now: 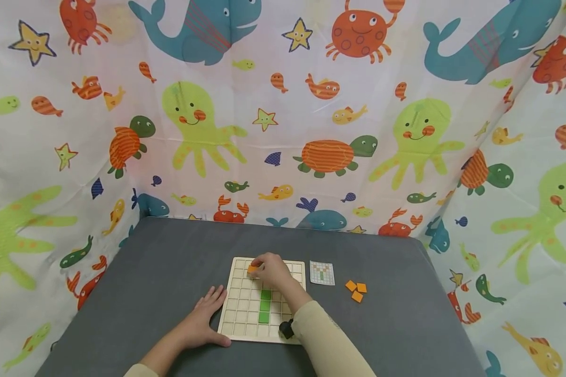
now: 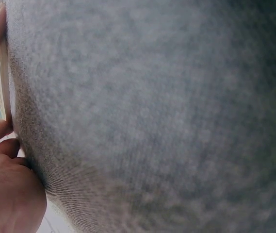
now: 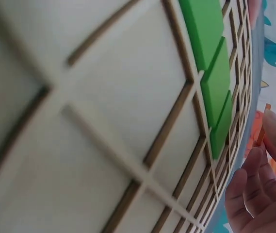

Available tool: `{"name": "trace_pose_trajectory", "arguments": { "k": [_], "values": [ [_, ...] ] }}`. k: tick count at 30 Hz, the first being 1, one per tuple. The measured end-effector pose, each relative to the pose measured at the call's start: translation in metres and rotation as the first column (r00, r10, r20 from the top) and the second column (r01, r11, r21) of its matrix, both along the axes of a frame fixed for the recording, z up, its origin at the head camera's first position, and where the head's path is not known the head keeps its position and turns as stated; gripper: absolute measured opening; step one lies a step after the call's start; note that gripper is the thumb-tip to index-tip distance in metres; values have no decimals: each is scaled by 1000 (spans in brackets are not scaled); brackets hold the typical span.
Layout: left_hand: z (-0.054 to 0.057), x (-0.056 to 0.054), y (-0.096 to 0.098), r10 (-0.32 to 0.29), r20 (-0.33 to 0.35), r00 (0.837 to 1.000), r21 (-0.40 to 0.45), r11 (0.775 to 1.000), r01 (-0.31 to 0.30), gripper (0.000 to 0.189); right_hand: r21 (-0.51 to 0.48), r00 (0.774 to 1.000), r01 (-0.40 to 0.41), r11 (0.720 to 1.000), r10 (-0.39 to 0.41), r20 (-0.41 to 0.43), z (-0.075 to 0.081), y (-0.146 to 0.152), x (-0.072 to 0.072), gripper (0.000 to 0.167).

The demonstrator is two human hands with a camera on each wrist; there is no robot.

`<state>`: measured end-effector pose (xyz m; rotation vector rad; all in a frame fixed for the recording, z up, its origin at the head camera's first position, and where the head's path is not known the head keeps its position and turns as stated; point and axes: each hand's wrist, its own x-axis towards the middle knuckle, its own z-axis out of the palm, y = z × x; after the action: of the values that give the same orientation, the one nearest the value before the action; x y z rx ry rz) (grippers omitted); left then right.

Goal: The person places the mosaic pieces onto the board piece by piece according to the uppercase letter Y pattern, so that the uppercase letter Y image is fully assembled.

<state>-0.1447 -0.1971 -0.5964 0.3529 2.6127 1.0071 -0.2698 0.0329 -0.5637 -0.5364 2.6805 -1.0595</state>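
Note:
A pale wooden grid board (image 1: pixel 239 316) lies on the grey table, with a column of green square tiles (image 1: pixel 264 308) set in its middle cells. Between thumb and fingertips, my right hand (image 1: pixel 272 270) pinches an orange square tile (image 1: pixel 252 269) over the upper left part of the board. The right wrist view catches that orange tile (image 3: pixel 262 132) edge-on, tilted up. My left hand (image 1: pixel 203 320) is spread at the board's left side, fingers along the edge and thumb by the near left corner. In the left wrist view, the left hand (image 2: pixel 11 194) shows only partly.
Right of the board lies a small printed pattern card (image 1: pixel 322 273). Farther right are several loose orange tiles (image 1: pixel 357 296). A black wrist camera (image 1: pixel 286 329) sits at the right sleeve, over the board's near right corner. A sea-animal curtain (image 1: pixel 283 173) surrounds the table's back and sides.

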Motion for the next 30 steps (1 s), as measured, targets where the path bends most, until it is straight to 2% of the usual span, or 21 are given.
{"name": "trace_pose_trajectory", "arguments": {
  "k": [8, 19, 23, 30],
  "values": [
    [-2, 0, 0, 6, 16, 1000, -2, 1000, -6, 132, 125, 1000, 3, 992, -1, -20, -8, -14, -3, 23],
    [-2, -3, 0, 1, 30, 1000, -17, 1000, -1, 132, 263, 998, 18, 965, -3, -56, -5, -26, -4, 20],
    [-1, -3, 0, 4, 30, 1000, -18, 1000, -3, 132, 259, 998, -3, 966, 21, -67, -3, -24, -3, 26],
    [-1, -3, -1, 0, 21, 1000, -8, 1000, 0, 132, 166, 999, -20, 986, 27, -38, 11, -12, 0, 35]
  ]
}}
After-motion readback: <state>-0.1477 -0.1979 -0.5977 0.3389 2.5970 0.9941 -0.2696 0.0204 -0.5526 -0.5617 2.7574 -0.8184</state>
